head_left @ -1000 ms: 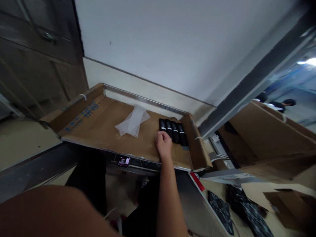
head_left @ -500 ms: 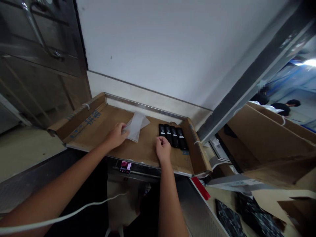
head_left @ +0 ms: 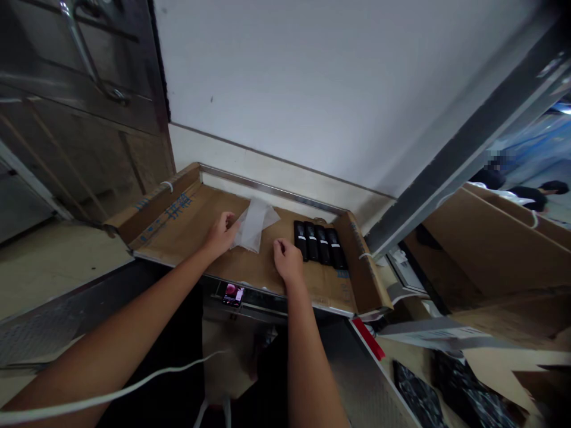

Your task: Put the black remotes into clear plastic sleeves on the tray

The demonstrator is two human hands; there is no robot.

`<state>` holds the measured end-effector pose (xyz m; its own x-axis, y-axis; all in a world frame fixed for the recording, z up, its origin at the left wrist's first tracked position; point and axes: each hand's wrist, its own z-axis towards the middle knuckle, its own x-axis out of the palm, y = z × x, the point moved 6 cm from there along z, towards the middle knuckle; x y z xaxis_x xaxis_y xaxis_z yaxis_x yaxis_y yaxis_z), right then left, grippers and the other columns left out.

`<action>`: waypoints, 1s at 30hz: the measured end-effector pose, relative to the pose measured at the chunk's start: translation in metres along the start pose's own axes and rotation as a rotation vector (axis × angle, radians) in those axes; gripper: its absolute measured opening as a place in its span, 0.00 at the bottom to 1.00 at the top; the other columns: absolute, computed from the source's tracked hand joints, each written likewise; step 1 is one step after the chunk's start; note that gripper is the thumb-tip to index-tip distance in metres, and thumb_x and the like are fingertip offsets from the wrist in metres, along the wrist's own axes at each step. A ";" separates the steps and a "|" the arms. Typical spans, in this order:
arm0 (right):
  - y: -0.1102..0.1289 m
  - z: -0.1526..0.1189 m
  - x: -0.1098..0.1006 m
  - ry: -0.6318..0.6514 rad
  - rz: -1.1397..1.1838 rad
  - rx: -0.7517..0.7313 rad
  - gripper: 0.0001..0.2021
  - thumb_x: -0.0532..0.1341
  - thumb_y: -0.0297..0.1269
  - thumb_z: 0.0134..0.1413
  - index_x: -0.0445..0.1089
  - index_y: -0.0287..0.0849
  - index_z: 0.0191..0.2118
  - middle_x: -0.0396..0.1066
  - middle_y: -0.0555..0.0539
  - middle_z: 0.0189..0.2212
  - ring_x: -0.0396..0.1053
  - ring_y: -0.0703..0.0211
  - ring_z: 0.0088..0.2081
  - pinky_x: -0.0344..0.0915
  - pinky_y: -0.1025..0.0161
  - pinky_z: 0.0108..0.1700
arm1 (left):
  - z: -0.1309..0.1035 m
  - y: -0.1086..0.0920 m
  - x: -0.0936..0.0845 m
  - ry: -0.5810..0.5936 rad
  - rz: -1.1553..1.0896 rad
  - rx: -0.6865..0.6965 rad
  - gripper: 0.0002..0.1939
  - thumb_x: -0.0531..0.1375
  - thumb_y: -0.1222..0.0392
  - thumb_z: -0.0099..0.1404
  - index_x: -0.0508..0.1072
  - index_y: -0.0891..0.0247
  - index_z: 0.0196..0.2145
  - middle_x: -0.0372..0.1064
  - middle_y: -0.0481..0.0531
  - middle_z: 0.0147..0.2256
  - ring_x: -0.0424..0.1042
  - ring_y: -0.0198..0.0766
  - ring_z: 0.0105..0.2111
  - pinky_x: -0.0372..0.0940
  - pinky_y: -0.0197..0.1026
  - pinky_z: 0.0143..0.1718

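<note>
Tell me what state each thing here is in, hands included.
Left hand: fingers bent, at the plastic's edge
Right hand: curled, beside the black items; contents unclear
Translucent plastic: lying flat, overlapping
Four black items: lying side by side
Phone: screen lit
Cardboard lining: sides raised

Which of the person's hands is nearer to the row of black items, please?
Right: the right hand is just left of the row of black items, while the left hand is farther left, at the translucent sheet's left edge.
</note>
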<state>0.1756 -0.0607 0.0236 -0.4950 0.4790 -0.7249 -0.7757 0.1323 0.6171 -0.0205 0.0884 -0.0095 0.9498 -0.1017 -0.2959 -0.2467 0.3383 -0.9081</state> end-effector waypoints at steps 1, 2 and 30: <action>0.006 0.004 0.005 -0.006 -0.080 -0.007 0.14 0.51 0.39 0.64 0.75 0.44 0.39 0.76 0.45 0.37 0.71 0.56 0.38 0.59 0.64 0.39 | 0.001 0.001 0.001 0.003 -0.011 0.005 0.17 0.58 0.49 0.63 0.67 0.60 0.47 0.69 0.58 0.50 0.70 0.44 0.50 0.63 0.48 0.55; 0.011 0.007 0.010 -0.015 -0.163 -0.005 0.13 0.52 0.37 0.64 0.74 0.44 0.39 0.76 0.44 0.37 0.71 0.55 0.39 0.59 0.63 0.39 | 0.001 0.001 0.002 0.008 -0.016 0.013 0.17 0.58 0.49 0.64 0.67 0.60 0.47 0.70 0.58 0.50 0.70 0.43 0.50 0.63 0.47 0.55; 0.002 0.019 0.013 -0.150 0.082 0.119 0.11 0.54 0.35 0.56 0.74 0.41 0.35 0.74 0.48 0.30 0.68 0.58 0.33 0.58 0.66 0.36 | -0.035 -0.035 -0.049 -0.224 -0.319 -0.022 0.10 0.56 0.54 0.64 0.69 0.63 0.38 0.71 0.52 0.37 0.73 0.36 0.37 0.70 0.39 0.38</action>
<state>0.1751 -0.0374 0.0216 -0.4834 0.6154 -0.6226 -0.6790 0.1852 0.7103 -0.0648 0.0486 0.0268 0.9973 0.0086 0.0725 0.0665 0.3025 -0.9508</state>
